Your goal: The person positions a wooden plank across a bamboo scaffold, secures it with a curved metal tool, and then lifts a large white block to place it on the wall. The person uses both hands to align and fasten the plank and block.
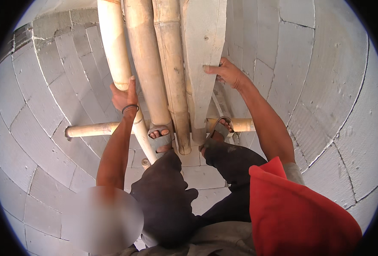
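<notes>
My left hand (pixel 124 94) is closed around the leftmost bamboo pole (pixel 117 47), its thumb pointing up along the pole. A dark band circles that wrist. My right hand (pixel 229 73) grips the right edge of a long pale grey plank (pixel 204 38). Its thumb presses on the plank's face, and its other fingers are partly hidden behind the edge. Between the held pole and the plank run two thick bamboo poles, one beside my left hand (pixel 144 55) and another against the plank (pixel 170 51).
Under my sandalled feet, a bamboo crosspiece (pixel 93 129) runs sideways, its right part (pixel 242 124) beyond the plank. Pale block walls (pixel 54 102) close in on both sides. A small pole end (pixel 145 162) shows below. Red cloth (pixel 295 213) covers the lower right; a blurred patch hides the lower left.
</notes>
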Action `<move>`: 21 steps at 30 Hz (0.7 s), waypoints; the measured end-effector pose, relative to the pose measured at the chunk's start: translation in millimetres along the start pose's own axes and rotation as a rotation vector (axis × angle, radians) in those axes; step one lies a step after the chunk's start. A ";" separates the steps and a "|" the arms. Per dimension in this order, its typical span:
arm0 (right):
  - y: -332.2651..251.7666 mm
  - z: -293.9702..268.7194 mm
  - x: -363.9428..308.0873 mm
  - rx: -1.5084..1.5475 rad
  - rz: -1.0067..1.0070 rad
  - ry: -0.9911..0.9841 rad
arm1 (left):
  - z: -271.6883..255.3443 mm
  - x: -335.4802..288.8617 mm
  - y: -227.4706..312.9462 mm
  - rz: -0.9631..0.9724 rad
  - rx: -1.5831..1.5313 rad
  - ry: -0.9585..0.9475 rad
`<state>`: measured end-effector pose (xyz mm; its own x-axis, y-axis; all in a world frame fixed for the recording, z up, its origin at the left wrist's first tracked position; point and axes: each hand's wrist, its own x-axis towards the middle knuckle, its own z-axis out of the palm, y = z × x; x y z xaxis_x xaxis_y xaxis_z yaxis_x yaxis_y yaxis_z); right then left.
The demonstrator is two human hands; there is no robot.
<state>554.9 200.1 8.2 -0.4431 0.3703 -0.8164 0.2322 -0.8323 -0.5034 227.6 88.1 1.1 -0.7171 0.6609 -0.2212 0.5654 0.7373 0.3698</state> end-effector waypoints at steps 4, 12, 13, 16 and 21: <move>8.9 3.2 -9.8 -0.025 0.027 -0.018 | -0.4 1.0 -0.1 0.000 0.067 -0.001; 14.8 11.5 -14.5 -0.059 0.012 0.001 | -0.4 3.9 -0.5 -0.073 0.120 -0.025; 16.0 11.7 -12.6 -0.062 -0.014 -0.003 | -0.3 5.5 0.4 -0.058 0.140 -0.028; 17.4 5.8 -3.5 -0.071 -0.057 -0.028 | -1.4 6.8 1.0 0.017 0.123 -0.019; 21.6 9.3 -6.0 -0.031 -0.098 -0.055 | -2.6 7.5 -8.5 0.034 -0.038 -0.087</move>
<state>554.5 176.1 4.9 -0.5115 0.4252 -0.7468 0.2118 -0.7798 -0.5891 216.4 86.4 -1.4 -0.6586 0.6967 -0.2844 0.5720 0.7091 0.4123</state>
